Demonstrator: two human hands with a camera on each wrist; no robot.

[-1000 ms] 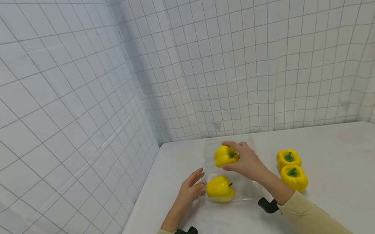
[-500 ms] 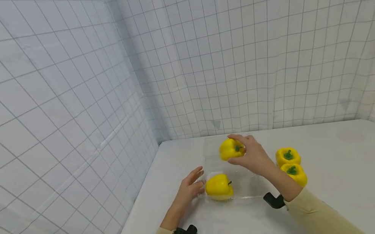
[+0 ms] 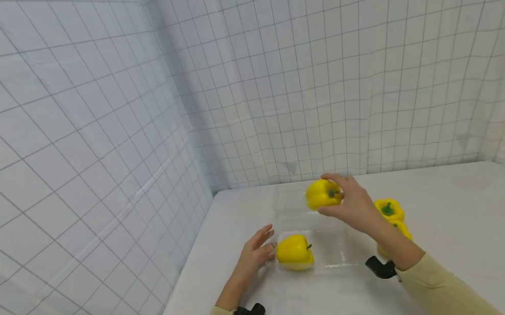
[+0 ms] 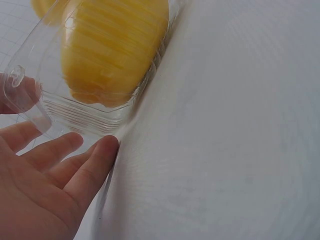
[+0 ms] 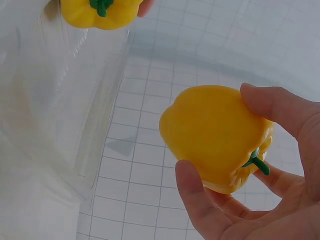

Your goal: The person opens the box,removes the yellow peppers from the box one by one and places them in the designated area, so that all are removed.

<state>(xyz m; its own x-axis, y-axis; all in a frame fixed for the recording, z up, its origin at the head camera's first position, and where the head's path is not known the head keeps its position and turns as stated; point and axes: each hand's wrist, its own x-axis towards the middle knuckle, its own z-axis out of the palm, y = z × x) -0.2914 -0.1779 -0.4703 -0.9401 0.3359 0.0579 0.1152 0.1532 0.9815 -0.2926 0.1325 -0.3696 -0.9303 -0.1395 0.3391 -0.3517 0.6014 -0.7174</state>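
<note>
On the white counter (image 3: 464,238), by its far edge, a clear plastic hinged box (image 3: 331,246) lies open, one glossy yellow bell pepper (image 3: 293,249) inside. The left hand (image 3: 250,259), fingers relaxed, is beside it; the right hand (image 3: 354,207) grips a second yellow bell pepper (image 3: 321,194) near the far edge; smooth skin could make it slip.

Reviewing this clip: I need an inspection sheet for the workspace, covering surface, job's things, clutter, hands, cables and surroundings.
Surface: white table.
Job's things: open clear plastic box, one yellow pepper inside; two more peppers at the right, partly hidden by the right forearm.
Clutter: nothing seen.
Hands: left hand at the box's left end; right hand holds a fourth pepper in the air.
Cables: nothing clearly seen.
Surroundings: white gridded sheets behind and at both sides.
</note>
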